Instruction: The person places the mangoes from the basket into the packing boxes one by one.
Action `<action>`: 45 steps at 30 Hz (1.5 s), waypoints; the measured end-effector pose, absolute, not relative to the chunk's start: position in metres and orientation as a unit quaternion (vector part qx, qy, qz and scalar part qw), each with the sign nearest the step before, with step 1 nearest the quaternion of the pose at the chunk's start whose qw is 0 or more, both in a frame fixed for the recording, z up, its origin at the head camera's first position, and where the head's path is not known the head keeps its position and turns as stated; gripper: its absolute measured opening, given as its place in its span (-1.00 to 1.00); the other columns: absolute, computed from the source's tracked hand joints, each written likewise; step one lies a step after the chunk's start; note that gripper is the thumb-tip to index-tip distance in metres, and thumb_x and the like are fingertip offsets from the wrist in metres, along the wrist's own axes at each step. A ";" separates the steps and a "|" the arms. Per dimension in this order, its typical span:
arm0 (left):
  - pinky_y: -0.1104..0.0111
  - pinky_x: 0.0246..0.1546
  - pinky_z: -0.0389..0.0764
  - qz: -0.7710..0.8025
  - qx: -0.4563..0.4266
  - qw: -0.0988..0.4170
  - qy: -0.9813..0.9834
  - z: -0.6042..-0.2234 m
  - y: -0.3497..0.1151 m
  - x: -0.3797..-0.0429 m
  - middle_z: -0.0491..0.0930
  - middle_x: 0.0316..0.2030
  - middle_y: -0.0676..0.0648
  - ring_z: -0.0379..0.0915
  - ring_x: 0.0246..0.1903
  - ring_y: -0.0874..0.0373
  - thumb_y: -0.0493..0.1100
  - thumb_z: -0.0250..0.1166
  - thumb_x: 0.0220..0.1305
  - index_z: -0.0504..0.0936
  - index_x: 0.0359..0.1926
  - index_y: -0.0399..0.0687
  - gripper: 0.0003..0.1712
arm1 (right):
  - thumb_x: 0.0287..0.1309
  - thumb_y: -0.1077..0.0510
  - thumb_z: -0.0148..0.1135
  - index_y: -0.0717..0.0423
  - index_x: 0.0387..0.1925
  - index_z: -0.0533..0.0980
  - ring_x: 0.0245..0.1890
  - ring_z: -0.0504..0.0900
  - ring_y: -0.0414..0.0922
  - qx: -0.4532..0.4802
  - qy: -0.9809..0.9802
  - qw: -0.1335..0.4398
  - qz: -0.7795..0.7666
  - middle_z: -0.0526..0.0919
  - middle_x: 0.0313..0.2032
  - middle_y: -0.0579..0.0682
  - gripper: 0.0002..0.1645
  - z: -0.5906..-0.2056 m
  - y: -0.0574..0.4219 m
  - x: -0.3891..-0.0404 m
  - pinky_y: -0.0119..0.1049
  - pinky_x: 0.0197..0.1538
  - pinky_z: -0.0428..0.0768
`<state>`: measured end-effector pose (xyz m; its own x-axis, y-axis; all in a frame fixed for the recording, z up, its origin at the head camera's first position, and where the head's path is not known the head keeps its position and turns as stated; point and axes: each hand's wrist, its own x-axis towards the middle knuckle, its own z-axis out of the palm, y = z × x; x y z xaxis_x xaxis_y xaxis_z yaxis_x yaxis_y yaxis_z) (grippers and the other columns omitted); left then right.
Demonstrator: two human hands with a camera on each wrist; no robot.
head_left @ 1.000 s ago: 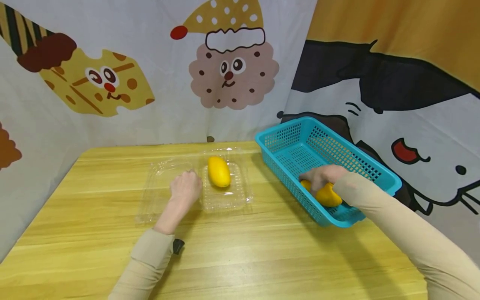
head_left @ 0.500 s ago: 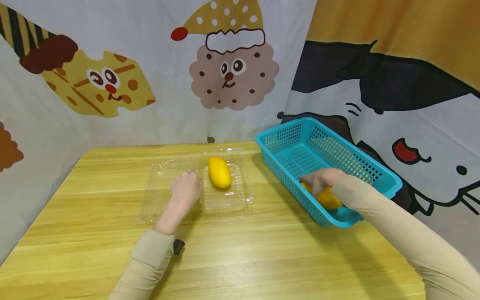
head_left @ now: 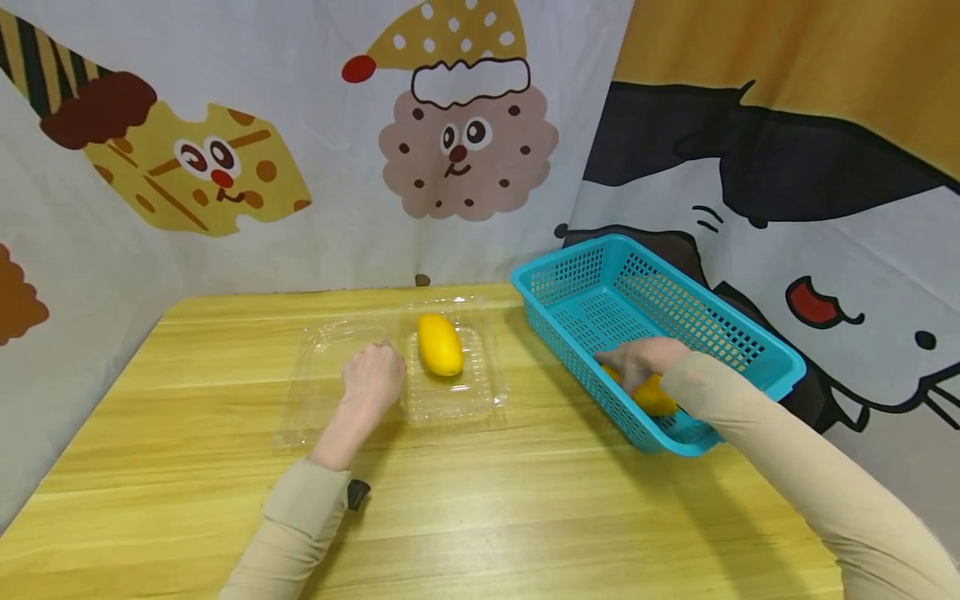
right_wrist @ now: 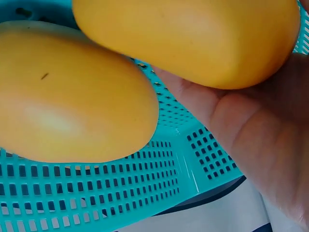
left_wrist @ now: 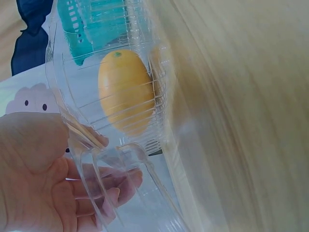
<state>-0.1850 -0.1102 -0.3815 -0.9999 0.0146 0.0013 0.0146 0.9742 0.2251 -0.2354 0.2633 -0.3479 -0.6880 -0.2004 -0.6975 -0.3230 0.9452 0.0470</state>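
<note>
On the left I have the lid half [head_left: 318, 383] of a clear, hinged plastic box lying open on the yellow wood-grain desk [head_left: 480, 517]. The bare left hand [head_left: 372, 375], in a beige sleeve, grips the box near the fold; the head view gives its back alone, while the left wrist view shows the fingers [left_wrist: 130, 183] curled behind transparent plastic. Right of it, a smooth yellow oval fruit [head_left: 440, 345] lies in the box's tray half [head_left: 450, 408]; only the left wrist view shows me the green spot at its end.

A strip of wood separates the tray from a teal rectangular mesh basket [head_left: 570, 350]. I have a broad stretch of desk in front, a narrow one behind.

At right, the bare right hand [head_left: 645, 358] reaches into the basket's near end, gripping a second yellow oval fruit [right_wrist: 193, 38], fingertips hidden from me. From above I see only patches of yellow; the right wrist view separates that fruit from a third yellow oval fruit [right_wrist: 63, 101] just beside it. Basket walls stand close there; mesh floor runs toward the far end.
</note>
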 end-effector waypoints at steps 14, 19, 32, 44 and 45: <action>0.42 -0.78 0.32 0.117 0.007 -0.008 0.993 -0.382 -0.111 -0.186 0.41 -0.64 -0.12 0.32 -0.69 0.09 -0.19 0.01 0.36 0.53 -0.34 -0.37 -0.69 | 0.00 0.19 0.27 0.10 0.46 -0.04 0.09 0.38 0.18 -0.162 0.923 0.346 0.039 0.25 0.31 0.35 0.04 -0.334 0.260 -0.244 0.04 -0.07 0.55; 0.41 -0.77 0.33 0.114 0.008 -0.005 0.993 -0.382 -0.111 -0.186 0.42 -0.63 -0.13 0.34 -0.68 0.08 -0.18 0.00 0.36 0.54 -0.28 -0.41 -0.68 | -0.02 0.11 0.32 0.14 0.42 0.00 0.02 0.42 0.14 -0.169 0.929 0.326 0.029 0.36 0.19 0.35 0.04 -0.329 0.260 -0.249 0.03 -0.08 0.55; 0.39 -0.75 0.37 0.111 0.006 -0.005 0.994 -0.381 -0.111 -0.186 0.46 -0.60 -0.16 0.37 -0.67 0.06 -0.18 0.01 0.36 0.53 -0.27 -0.41 -0.68 | -0.02 0.01 0.32 0.09 0.23 0.15 -0.31 0.49 -0.02 -0.185 0.953 0.241 -0.008 0.48 -0.22 0.13 -0.17 -0.306 0.255 -0.263 -0.28 -0.39 0.51; 0.39 -0.78 0.35 0.107 0.013 -0.019 0.994 -0.384 -0.111 -0.186 0.43 -0.62 -0.15 0.35 -0.69 0.06 -0.18 0.02 0.35 0.51 -0.37 -0.38 -0.69 | 0.03 -0.01 0.29 0.11 0.08 0.06 -0.40 0.52 0.00 -0.181 0.965 0.181 -0.059 0.46 -0.28 0.17 -0.26 -0.290 0.232 -0.271 -0.28 -0.40 0.53; 0.40 -0.78 0.34 0.107 0.014 -0.021 0.994 -0.384 -0.110 -0.186 0.43 -0.63 -0.15 0.34 -0.70 0.07 -0.18 0.02 0.35 0.51 -0.38 -0.37 -0.69 | 0.03 -0.02 0.29 0.10 0.08 0.04 -0.39 0.51 0.00 -0.178 0.967 0.173 -0.061 0.45 -0.27 0.17 -0.25 -0.288 0.230 -0.270 -0.28 -0.39 0.52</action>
